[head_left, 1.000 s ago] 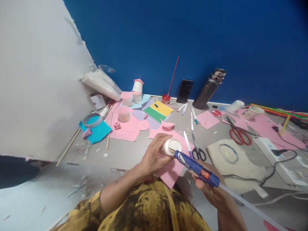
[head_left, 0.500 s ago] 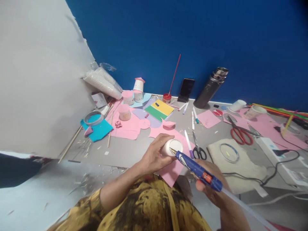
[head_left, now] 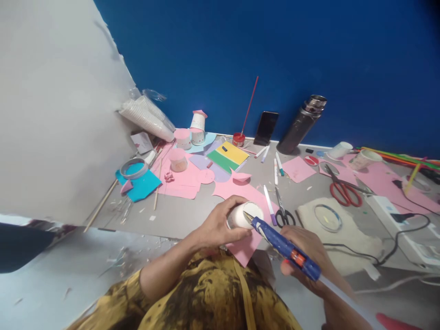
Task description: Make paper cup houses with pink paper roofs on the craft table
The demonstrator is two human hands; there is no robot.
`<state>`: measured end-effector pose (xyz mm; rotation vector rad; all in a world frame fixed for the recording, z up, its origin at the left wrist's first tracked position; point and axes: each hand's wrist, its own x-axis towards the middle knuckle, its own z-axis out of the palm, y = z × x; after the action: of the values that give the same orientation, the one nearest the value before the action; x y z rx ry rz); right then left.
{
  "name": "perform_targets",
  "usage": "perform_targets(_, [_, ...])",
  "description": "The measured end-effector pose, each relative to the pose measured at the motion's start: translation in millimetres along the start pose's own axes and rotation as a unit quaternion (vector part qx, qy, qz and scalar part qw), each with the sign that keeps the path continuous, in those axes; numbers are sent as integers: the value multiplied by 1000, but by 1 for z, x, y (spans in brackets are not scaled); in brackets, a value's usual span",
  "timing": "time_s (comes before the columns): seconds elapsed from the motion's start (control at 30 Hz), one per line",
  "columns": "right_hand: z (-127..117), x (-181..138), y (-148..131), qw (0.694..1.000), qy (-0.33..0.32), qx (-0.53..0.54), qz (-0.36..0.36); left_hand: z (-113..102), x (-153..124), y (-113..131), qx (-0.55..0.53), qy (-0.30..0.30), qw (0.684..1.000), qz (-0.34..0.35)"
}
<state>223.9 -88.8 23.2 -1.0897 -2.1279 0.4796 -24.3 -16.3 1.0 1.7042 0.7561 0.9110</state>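
Note:
My left hand [head_left: 220, 223] is wrapped round a white paper cup [head_left: 237, 217], whose round flat end faces up and to the right. In my right hand [head_left: 305, 250] is a blue hot glue gun [head_left: 282, 245] with an orange switch and a long glue stick coming out of its back. The gun's metal nozzle is over the cup's end, close to its near rim; whether it touches cannot be made out. Pink paper [head_left: 244, 252] lies below the cup, partly hidden by it. Just beyond the right hand are black scissors [head_left: 283, 215] and a purple-capped marker [head_left: 269, 204].
Pink-topped paper cups [head_left: 182, 138] stand at the back left, near a sleeve of stacked cups [head_left: 147, 117]. A dark flask [head_left: 299, 128] and a phone [head_left: 266, 128] lean on the blue wall. Red scissors [head_left: 344, 190], a cloth [head_left: 338, 233] and a power strip [head_left: 400, 229] occupy the right.
The cup has tilted and shifted slightly toward me and to the right, showing more of its side. The glue gun has moved slightly along with it, its nozzle still at the cup's end.

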Motion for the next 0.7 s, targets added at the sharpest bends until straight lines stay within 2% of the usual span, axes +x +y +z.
perform_targets(0.27, [-3, 4, -6, 999, -10, -37, -8, 1, 0, 0, -2, 0, 1000, -8])
perform_targets(0.6, [-13, 2, -9, 999, -47, -3, 9, -1, 1, -3, -18, 0, 1000, 2])
perform_targets(0.7, [-17, -4, -4, 999, -26, 0, 26, -2, 1, -6, 2, 15, 1000, -10])
